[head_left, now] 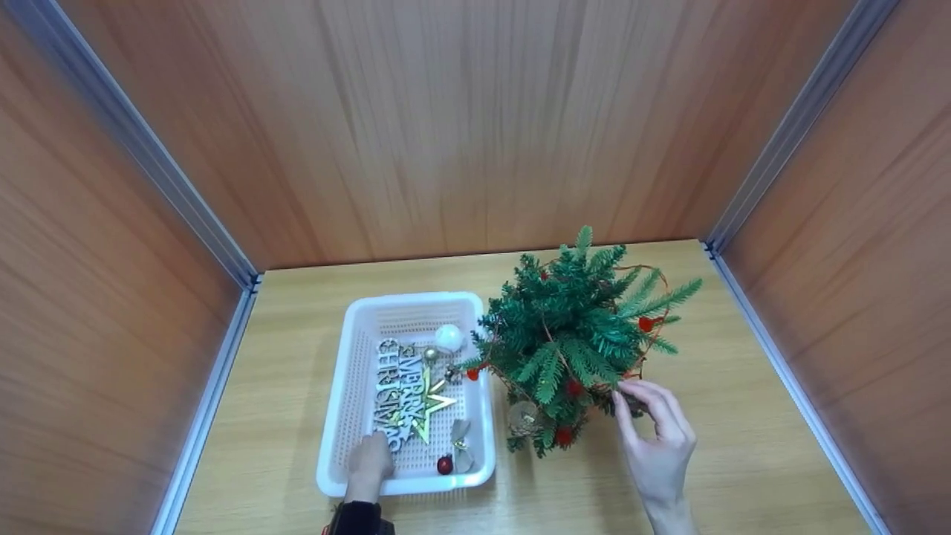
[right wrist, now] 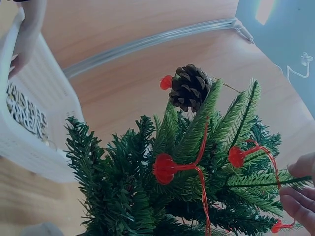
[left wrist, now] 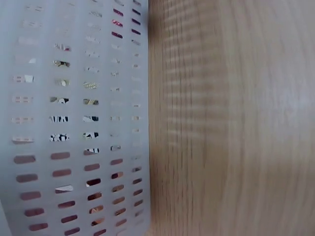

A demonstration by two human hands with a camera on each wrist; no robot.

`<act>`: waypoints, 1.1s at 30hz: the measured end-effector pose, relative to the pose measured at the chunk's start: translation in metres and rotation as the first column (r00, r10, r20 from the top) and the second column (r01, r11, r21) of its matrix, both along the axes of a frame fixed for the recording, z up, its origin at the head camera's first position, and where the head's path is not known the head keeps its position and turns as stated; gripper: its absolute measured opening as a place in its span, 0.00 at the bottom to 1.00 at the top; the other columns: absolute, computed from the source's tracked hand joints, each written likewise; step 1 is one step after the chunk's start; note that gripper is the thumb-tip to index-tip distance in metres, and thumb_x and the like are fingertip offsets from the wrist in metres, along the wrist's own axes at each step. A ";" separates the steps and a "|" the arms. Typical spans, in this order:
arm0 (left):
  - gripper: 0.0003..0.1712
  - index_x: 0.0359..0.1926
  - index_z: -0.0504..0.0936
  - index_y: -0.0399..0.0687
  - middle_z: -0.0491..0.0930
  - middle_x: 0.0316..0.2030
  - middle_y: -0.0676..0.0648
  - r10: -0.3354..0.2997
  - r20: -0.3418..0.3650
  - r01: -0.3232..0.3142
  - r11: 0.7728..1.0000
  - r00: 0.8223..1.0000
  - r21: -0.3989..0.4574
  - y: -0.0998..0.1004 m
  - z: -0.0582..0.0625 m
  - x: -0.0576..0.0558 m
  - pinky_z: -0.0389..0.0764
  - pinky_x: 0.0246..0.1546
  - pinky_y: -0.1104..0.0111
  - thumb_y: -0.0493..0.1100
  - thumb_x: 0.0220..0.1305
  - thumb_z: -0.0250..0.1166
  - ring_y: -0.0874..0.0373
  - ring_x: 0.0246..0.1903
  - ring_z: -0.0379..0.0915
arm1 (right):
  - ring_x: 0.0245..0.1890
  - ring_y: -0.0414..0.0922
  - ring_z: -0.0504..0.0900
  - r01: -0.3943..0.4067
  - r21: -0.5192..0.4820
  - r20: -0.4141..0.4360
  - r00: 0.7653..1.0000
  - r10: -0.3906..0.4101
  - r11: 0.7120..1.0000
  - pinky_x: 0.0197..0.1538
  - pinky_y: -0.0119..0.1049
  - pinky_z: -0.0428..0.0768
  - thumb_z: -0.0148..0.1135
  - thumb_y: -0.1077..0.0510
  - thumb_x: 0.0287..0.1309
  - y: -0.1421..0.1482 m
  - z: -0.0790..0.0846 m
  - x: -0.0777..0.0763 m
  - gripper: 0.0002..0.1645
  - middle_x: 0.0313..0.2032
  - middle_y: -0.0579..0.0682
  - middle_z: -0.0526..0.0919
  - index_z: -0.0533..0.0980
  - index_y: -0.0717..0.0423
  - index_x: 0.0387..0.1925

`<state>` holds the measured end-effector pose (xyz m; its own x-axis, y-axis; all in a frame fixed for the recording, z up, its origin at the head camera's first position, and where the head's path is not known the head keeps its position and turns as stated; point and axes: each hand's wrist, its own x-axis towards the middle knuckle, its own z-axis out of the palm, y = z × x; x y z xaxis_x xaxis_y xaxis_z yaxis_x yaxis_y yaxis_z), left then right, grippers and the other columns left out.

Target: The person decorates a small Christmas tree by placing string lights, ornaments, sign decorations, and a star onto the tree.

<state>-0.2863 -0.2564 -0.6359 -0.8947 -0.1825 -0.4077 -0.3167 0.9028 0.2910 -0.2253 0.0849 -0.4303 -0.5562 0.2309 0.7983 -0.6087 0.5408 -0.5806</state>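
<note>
A small artificial Christmas tree, hung with red lantern-shaped ornaments on red wire, stands to the right of a white plastic basket. With thumb and fingertips, my right hand pinches the end of a tree branch low on the near right side. My left hand reaches over the basket's near left corner. Its fingers point down beside the silver lettering; I cannot tell whether they grip anything. Only the basket's slotted outer wall fills most of the left half of the left wrist view.
In the basket also lie a pointed star, a white ball, a small gold ball, a dark red ball and a grey bow. A pine cone hangs on the tree. Wooden panels enclose the table.
</note>
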 end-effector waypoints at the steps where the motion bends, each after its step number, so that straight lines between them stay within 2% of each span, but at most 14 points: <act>1: 0.10 0.32 0.76 0.36 0.71 0.23 0.42 0.011 -0.005 -0.011 1.000 1.000 -0.003 -0.001 -0.007 -0.001 0.71 0.23 0.64 0.31 0.44 0.64 0.53 0.22 0.66 | 0.31 0.43 0.77 0.000 -0.001 0.001 1.000 0.000 1.000 0.36 0.23 0.76 0.62 0.84 0.29 0.000 0.000 0.000 0.17 0.30 0.63 0.78 0.77 0.72 0.28; 3: 0.12 0.34 0.75 0.35 0.72 0.24 0.42 0.035 -0.018 -0.035 0.999 0.999 0.009 -0.001 -0.010 0.000 0.71 0.23 0.65 0.31 0.44 0.64 0.53 0.23 0.67 | 0.30 0.43 0.77 0.001 -0.001 0.003 1.000 -0.001 1.000 0.35 0.23 0.76 0.62 0.84 0.29 -0.001 0.000 0.001 0.17 0.30 0.63 0.78 0.77 0.73 0.28; 5: 0.13 0.34 0.76 0.35 0.72 0.24 0.42 0.063 -0.056 -0.061 0.998 0.996 0.035 0.000 -0.002 0.003 0.72 0.22 0.65 0.30 0.43 0.64 0.54 0.23 0.68 | 0.30 0.42 0.77 0.000 -0.001 0.006 1.000 0.000 1.000 0.35 0.23 0.76 0.62 0.84 0.29 -0.001 0.000 0.001 0.16 0.30 0.63 0.78 0.77 0.73 0.28; 7: 0.12 0.33 0.75 0.34 0.73 0.24 0.43 0.086 -0.112 -0.077 0.994 0.990 0.080 0.003 0.015 0.007 0.72 0.22 0.65 0.29 0.42 0.65 0.53 0.23 0.69 | 0.31 0.42 0.77 -0.002 0.000 0.004 1.000 0.002 1.000 0.36 0.23 0.76 0.62 0.83 0.29 -0.001 0.000 0.001 0.16 0.30 0.63 0.78 0.76 0.73 0.28; 9: 0.12 0.32 0.75 0.33 0.73 0.25 0.43 0.099 -0.168 -0.077 0.988 0.981 0.133 0.007 0.040 0.013 0.73 0.22 0.65 0.30 0.43 0.67 0.53 0.24 0.70 | 0.31 0.42 0.77 -0.009 0.002 -0.003 1.000 0.009 1.000 0.36 0.23 0.76 0.62 0.83 0.29 -0.001 0.001 0.001 0.16 0.30 0.64 0.78 0.77 0.73 0.28; 12: 0.14 0.33 0.75 0.32 0.74 0.27 0.42 0.103 -0.287 -0.045 0.978 0.952 0.204 0.015 0.068 0.017 0.75 0.26 0.63 0.34 0.45 0.68 0.51 0.27 0.72 | 0.31 0.42 0.77 -0.026 -0.001 -0.023 0.999 0.026 1.000 0.36 0.23 0.76 0.61 0.83 0.29 0.000 0.003 0.001 0.16 0.30 0.64 0.78 0.77 0.73 0.28; 14: 0.19 0.38 0.75 0.31 0.75 0.31 0.39 0.107 -0.404 -0.007 0.970 0.909 0.242 0.022 0.082 0.019 0.77 0.31 0.61 0.36 0.44 0.69 0.48 0.32 0.74 | 0.30 0.42 0.78 -0.037 -0.007 -0.042 0.998 0.037 0.999 0.35 0.24 0.76 0.61 0.84 0.29 0.000 0.004 0.000 0.17 0.30 0.64 0.78 0.77 0.73 0.28; 16: 0.23 0.42 0.75 0.31 0.76 0.35 0.38 0.123 -0.522 0.029 0.961 0.844 0.273 0.031 0.095 0.021 0.78 0.36 0.60 0.37 0.43 0.70 0.46 0.36 0.74 | 0.29 0.42 0.77 -0.037 -0.012 -0.059 0.998 0.036 0.999 0.34 0.23 0.76 0.60 0.84 0.29 0.000 0.006 0.000 0.16 0.29 0.64 0.78 0.77 0.73 0.27; 18: 0.25 0.44 0.74 0.33 0.76 0.37 0.38 0.161 -0.625 0.068 0.943 0.764 0.326 0.041 0.110 0.025 0.78 0.37 0.63 0.38 0.43 0.71 0.47 0.36 0.75 | 0.27 0.42 0.76 -0.023 -0.024 -0.084 0.996 0.021 0.999 0.32 0.22 0.75 0.59 0.83 0.29 0.000 0.008 0.001 0.15 0.29 0.64 0.77 0.77 0.73 0.26; 22: 0.25 0.45 0.74 0.37 0.76 0.38 0.42 0.254 -0.739 0.187 0.870 0.624 0.456 0.062 0.145 0.038 0.78 0.34 0.71 0.39 0.44 0.71 0.52 0.36 0.75 | 0.26 0.41 0.74 -0.032 -0.077 -0.147 0.989 0.020 0.997 0.30 0.21 0.72 0.58 0.80 0.36 -0.007 0.012 0.009 0.08 0.27 0.66 0.75 0.75 0.75 0.24; 24: 0.25 0.45 0.74 0.39 0.76 0.38 0.43 0.277 -0.781 0.274 0.828 0.559 0.490 0.072 0.161 0.047 0.78 0.32 0.73 0.40 0.44 0.71 0.54 0.35 0.75 | 0.26 0.41 0.74 -0.098 -0.109 -0.184 0.980 0.077 0.989 0.31 0.22 0.73 0.57 0.79 0.38 -0.013 0.014 0.014 0.05 0.26 0.65 0.75 0.73 0.77 0.24; 27: 0.25 0.46 0.74 0.40 0.76 0.40 0.44 0.280 -0.834 0.404 0.772 0.475 0.490 0.089 0.181 0.060 0.78 0.34 0.72 0.40 0.44 0.71 0.54 0.38 0.74 | 0.27 0.42 0.74 -0.257 -0.133 -0.199 0.953 0.229 0.957 0.32 0.23 0.74 0.56 0.80 0.37 -0.025 0.018 0.024 0.07 0.27 0.64 0.76 0.72 0.78 0.25; 31: 0.27 0.47 0.74 0.38 0.75 0.43 0.42 0.259 -0.880 0.559 0.692 0.398 0.456 0.111 0.197 0.076 0.78 0.35 0.69 0.36 0.42 0.71 0.52 0.40 0.74 | 0.29 0.43 0.75 -0.436 -0.156 -0.125 0.899 0.421 0.886 0.33 0.25 0.75 0.56 0.84 0.32 -0.039 0.022 0.034 0.14 0.29 0.62 0.76 0.72 0.77 0.28; 33: 0.28 0.47 0.73 0.37 0.75 0.44 0.42 0.235 -0.899 0.614 0.664 0.371 0.427 0.121 0.201 0.083 0.78 0.36 0.69 0.35 0.41 0.71 0.51 0.42 0.73 | 0.29 0.43 0.74 -0.496 -0.174 -0.087 0.868 0.489 0.850 0.33 0.26 0.75 0.56 0.85 0.32 -0.044 0.024 0.036 0.16 0.30 0.62 0.75 0.72 0.77 0.30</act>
